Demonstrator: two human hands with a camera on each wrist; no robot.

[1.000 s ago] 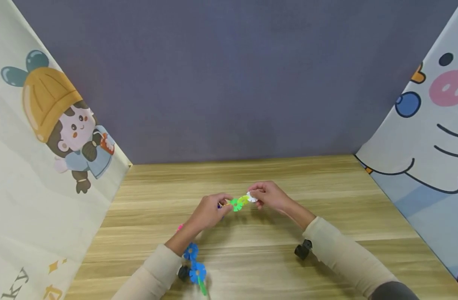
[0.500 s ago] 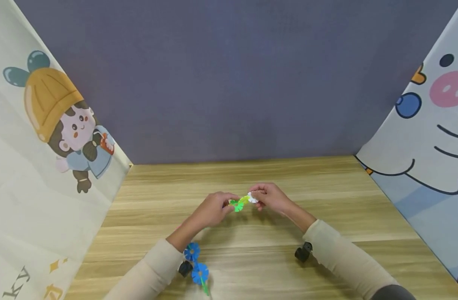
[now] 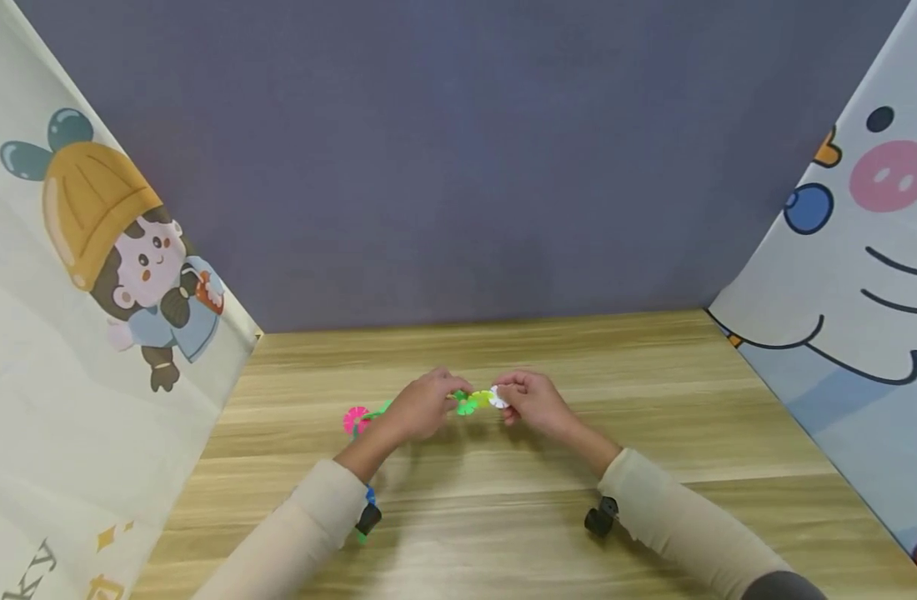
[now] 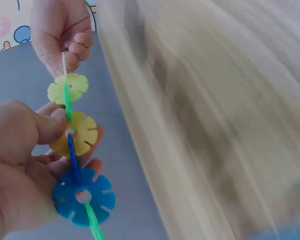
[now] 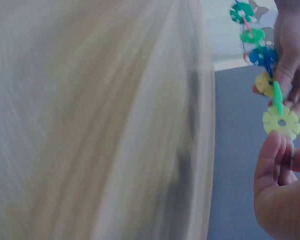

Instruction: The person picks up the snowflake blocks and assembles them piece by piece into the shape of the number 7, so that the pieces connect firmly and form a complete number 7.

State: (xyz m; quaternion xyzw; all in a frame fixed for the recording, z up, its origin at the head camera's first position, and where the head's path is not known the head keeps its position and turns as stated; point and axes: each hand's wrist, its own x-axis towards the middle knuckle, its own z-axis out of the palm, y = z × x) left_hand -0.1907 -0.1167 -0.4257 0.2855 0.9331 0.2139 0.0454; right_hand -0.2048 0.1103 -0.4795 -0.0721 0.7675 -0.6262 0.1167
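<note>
A chain of slotted plastic snowflake discs, joined edge to edge, runs between the hands above the table. My left hand (image 3: 423,407) pinches the chain at a yellow disc (image 4: 85,142), between a dark blue disc and a green disc (image 3: 467,406). Beyond the green one sits a yellow-green disc (image 5: 273,120). My right hand (image 3: 535,405) pinches the white disc (image 3: 497,398) at the chain's end, its fingers covering part of it. Left of my left wrist the chain continues past a blue disc (image 4: 105,195) to a pink disc (image 3: 355,420); the forearm hides some of it.
The wood-grain table (image 3: 503,533) lies under both arms. A grey panel (image 3: 458,167) rises along its back edge. Cartoon-printed panels flank it on the left (image 3: 53,400) and right (image 3: 864,350). A small black camera (image 3: 599,518) hangs at my right wrist.
My left hand has moved slightly up and away, and the trailing chain has swung left, so the blue discs slip behind the forearm and the pink disc shows. My right hand stays nearly still.
</note>
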